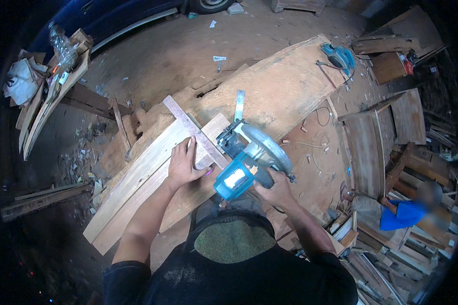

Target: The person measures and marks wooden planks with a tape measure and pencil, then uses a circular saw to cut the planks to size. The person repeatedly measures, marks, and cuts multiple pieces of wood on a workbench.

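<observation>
- Circular saw (pixel 252 160), teal and silver: I find it at the far end of two pale boards (pixel 137 188), just right of a narrow greyish strip (pixel 188 122) laid across them. Blade hidden; I cannot tell whether it turns.
- Right hand (pixel 276 188): fingers wrapped round the saw's rear handle, a closed hold.
- Left hand (pixel 182 165): spread wide, index finger on the strip, thumb apart and pointing toward the saw. A small pink spot shows at the thumb; I cannot tell what it is.
- Hazard, chief: I judge the left thumb near enough to the saw for a slip or kickback to reach it.
- Hazard, second: the strip looks to be steadied by one hand only; uneven pressure could swing it askew.
- Hazard, third: I see no clamp on the boards, so they could slide on the dusty slab (pixel 285 91) beneath.
- Label, saw: a bright pale patch on the motor housing, washed out by glare; I make out no wording.
- Marks, flat bluish piece (pixel 239 104) beyond the saw: any present are too small for me to read.
- Teal power tool (pixel 338 57), slab's far end: no legible lettering from here.
</observation>
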Demonstrator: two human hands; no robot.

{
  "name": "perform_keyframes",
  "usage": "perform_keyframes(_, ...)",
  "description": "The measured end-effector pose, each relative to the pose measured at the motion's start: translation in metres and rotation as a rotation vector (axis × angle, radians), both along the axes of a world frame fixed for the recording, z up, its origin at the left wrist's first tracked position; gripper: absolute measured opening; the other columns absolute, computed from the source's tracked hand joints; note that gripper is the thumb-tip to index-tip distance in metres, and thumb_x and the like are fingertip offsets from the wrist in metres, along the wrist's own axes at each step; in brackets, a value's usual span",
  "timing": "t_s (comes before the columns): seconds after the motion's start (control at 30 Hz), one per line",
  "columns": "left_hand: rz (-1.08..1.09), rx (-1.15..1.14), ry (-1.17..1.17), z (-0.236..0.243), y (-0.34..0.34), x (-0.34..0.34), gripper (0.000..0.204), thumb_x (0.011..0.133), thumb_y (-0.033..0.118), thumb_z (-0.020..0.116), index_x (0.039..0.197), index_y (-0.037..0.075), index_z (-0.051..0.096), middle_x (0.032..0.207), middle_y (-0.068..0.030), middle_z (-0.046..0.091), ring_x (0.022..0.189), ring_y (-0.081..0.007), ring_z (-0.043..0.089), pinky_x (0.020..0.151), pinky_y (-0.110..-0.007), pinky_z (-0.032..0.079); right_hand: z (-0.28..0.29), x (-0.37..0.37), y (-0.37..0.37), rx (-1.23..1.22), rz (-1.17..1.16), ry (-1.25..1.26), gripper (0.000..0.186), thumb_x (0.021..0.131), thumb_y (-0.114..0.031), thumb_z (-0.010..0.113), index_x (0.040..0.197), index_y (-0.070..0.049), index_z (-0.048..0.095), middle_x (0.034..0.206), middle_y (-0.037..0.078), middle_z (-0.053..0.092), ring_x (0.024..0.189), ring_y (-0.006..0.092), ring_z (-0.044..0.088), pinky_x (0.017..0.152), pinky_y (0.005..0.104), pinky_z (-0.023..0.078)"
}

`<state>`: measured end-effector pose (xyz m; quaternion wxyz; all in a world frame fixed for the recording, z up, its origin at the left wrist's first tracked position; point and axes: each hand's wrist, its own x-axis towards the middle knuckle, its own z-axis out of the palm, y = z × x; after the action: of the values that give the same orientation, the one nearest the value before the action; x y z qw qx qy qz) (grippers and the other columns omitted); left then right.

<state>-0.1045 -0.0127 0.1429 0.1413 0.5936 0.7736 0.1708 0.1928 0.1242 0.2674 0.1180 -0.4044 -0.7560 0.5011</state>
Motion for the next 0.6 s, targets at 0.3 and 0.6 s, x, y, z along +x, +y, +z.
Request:
perform_keyframes(0.3,0.007,-0.003,-0.051,-0.003,-0.001,-0.003,0.125,0.065,0.057,0.084,0.157,-0.008,0.028,0.149,-0.0276,0.042,0.134,-0.0444,0.043,0.115,-0.053,0.034,-0.015,-0.006,-0.014,-0.064,0.024,0.0,0.044,0.082,-0.021,0.075,0.119,0.002,0.069,0.097,0.023,0.075,0.088,0.0298,0.075,0.081,0.0395,0.057)
perform_keyframes(0.6,-0.005,0.112,-0.017,-0.016,-0.004,-0.004,0.122,0.066,0.062,0.084,0.152,-0.009,0.034,0.146,-0.0278,0.044,0.133,-0.0426,0.045,0.115,-0.052,0.034,-0.013,-0.014,-0.013,-0.016,0.062,-0.028,0.041,0.082,-0.019,0.075,0.116,0.003,0.067,0.095,0.021,0.074,0.086,0.0289,0.073,0.08,0.0405,0.056)
